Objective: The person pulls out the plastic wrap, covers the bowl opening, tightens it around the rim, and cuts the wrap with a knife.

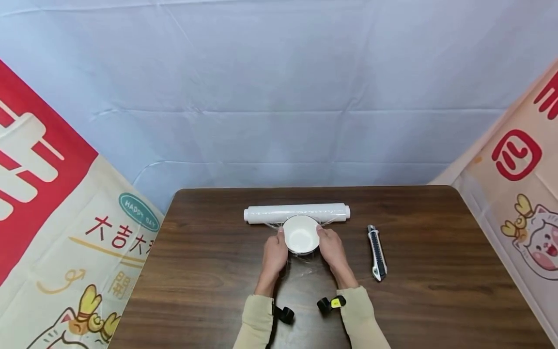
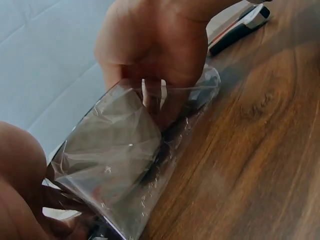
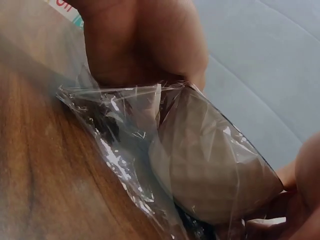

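A small white bowl (image 1: 301, 235) is held between both hands over the middle of the table, its inside facing up. My left hand (image 1: 275, 252) grips its left side, thumb at the rim. On the opposite side my right hand (image 1: 333, 248) grips it the same way. Clear plastic wrap (image 3: 120, 165) hangs around the bowl's outer wall (image 3: 210, 165), creased and loose below it in both wrist views. Fingers of both hands are partly hidden beneath the bowl and film.
Just behind the bowl a white roll of plastic wrap (image 1: 279, 213) lies crosswise on the brown wooden table (image 1: 196, 291). A utility knife (image 1: 377, 254) lies to the right of my right hand. A pale cloth (image 1: 279, 97) hangs behind the table, with printed banners at both sides.
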`<state>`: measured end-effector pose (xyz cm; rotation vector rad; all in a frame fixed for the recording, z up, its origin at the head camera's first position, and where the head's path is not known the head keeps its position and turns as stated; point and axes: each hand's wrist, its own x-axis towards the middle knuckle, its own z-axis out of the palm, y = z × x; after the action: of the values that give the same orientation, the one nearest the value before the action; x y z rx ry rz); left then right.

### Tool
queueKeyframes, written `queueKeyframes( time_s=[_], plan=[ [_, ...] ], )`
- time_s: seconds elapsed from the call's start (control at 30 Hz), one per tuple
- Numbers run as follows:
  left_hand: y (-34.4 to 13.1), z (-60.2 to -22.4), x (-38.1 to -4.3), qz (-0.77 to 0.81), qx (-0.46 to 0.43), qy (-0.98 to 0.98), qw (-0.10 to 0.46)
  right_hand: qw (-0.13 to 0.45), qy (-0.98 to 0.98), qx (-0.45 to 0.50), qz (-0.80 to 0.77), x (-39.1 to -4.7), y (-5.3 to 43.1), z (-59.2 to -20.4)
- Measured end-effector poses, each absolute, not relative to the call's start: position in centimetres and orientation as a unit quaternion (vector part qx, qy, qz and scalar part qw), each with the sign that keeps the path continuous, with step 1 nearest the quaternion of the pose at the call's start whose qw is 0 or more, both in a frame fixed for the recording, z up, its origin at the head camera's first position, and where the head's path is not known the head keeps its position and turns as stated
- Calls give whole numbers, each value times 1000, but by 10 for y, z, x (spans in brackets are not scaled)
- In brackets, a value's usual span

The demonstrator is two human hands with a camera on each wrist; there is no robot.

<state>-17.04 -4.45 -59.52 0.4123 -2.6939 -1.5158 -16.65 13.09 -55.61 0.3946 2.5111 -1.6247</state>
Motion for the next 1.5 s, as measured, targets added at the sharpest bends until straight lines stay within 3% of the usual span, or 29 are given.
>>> queueKeyframes(
  time_s=[0.23, 0.4, 0.57, 0.67, 0.87, 1.3, 1.5],
  plan=[
    [-47, -591, -169, -479, 130, -868, 22, 54, 848, 124, -513, -167, 129, -557],
    [-58, -587, -169, -482, 112, -868, -26, 73, 838, 115, -529, -165, 132, -558],
    [-73, -570, -168, -473, -9, -875, -99, 76, 838, 100, -531, -163, 139, -556],
    [-80, -561, -165, -456, -77, -878, -125, 84, 859, 43, -504, -160, 144, -557],
    [-89, -558, -161, -404, -144, -895, -126, 115, 863, -89, -484, -158, 157, -561],
    [-103, -558, -180, -364, -167, -908, -127, 69, 907, -118, -398, -177, 161, -565],
    [-109, -553, -186, -356, -196, -899, -164, 61, 918, -139, -365, -183, 165, -561]
  ],
)
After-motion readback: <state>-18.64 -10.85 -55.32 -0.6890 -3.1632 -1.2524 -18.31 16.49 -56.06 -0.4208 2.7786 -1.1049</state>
